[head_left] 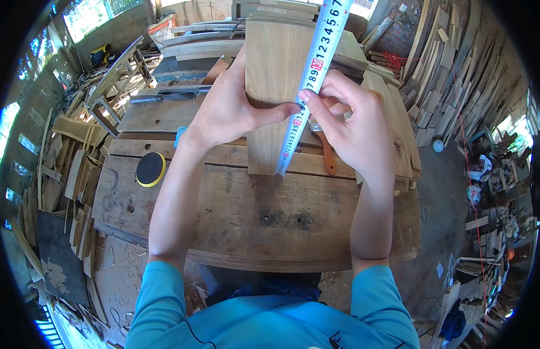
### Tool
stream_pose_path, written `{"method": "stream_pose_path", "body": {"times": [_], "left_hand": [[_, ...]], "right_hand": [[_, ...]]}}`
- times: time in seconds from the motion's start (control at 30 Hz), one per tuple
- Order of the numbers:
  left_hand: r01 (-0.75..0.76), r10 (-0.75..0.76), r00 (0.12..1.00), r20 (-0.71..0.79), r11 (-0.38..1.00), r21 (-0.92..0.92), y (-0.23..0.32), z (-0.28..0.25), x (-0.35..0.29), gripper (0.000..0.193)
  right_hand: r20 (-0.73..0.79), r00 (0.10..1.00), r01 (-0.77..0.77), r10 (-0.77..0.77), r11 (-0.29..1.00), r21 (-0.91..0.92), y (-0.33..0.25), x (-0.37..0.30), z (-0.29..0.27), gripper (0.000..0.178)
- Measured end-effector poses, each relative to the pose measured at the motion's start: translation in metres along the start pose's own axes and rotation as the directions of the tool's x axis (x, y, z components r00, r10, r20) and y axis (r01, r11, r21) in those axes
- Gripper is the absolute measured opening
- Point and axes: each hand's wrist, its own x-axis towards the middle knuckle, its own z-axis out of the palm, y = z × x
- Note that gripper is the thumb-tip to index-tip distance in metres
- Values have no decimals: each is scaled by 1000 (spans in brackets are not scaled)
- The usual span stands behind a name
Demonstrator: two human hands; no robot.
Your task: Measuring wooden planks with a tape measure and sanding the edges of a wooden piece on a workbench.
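Note:
A flat wooden board (270, 64) stands up from the workbench, its lower end toward me. Along its right edge runs an extended tape measure blade (326, 35), white with black and red markings. My left hand (229, 107) grips the board's left side, its thumb across the face and touching the blade. My right hand (342, 107) pinches the blade between thumb and fingers at about the same height. The blade's lower end meets the board's lower right corner. The tape's case is out of view.
The wooden workbench (223, 224) carries a round yellow-rimmed sanding pad (151, 169) at left and a brush with an orange handle (328, 156) at right. A dark bar clamp (165, 95) lies farther left. Stacked planks (392, 125) flank the right side; scrap wood (444, 64) leans behind.

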Motion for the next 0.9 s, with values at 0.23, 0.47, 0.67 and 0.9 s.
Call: {"method": "stream_pose_path", "body": {"times": [0.23,0.47,0.67,0.9], "left_hand": [[3,-3,1000,2,1000,25,3,-1,0,96],[2,-2,1000,-19,1000,19,0,0,0,95],[28,-28,999,-20,999,40,0,0,1,96],[17,-17,1000,-5,1000,20,-3,1,1,93]], "right_hand": [[1,1000,1,-1,999,-35,0,-1,0,14],[-9,1000,-3,2,999,-46,0,-1,1,14],[-6,1000,-6,6,1000,-30,0,0,0,12],[-17,999,-32,31,998,-49,3,-1,0,11]]}}
